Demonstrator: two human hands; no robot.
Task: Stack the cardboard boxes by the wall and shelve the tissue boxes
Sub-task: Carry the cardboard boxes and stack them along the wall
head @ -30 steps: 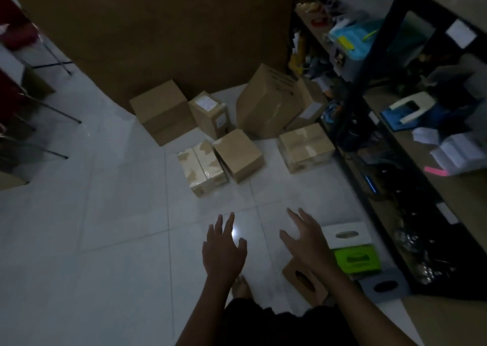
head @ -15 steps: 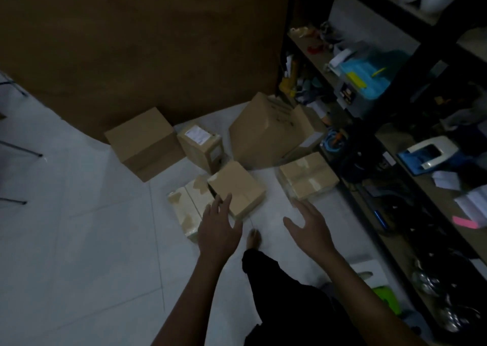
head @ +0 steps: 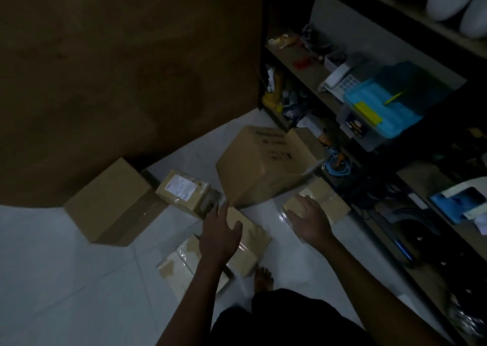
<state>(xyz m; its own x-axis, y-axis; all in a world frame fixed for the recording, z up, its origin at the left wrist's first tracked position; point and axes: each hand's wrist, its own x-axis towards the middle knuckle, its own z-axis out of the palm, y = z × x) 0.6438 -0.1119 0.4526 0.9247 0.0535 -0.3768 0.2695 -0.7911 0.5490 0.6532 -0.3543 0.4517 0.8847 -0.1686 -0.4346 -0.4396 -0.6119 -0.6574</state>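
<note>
Cardboard now fills the middle of the view — over the last second the person has stepped in, and the tissue boxes have dropped out of frame. The left hand (head: 220, 236), fingers spread, hovers over the small plain box (head: 246, 243); the right hand (head: 308, 220), also spread and holding nothing, reaches over the taped box (head: 319, 200) beside the shelf (head: 295, 63). Stacking seems to come first — the large box (head: 263, 166) and the others on the floor (head: 66, 280) are not yet stacked.
</note>
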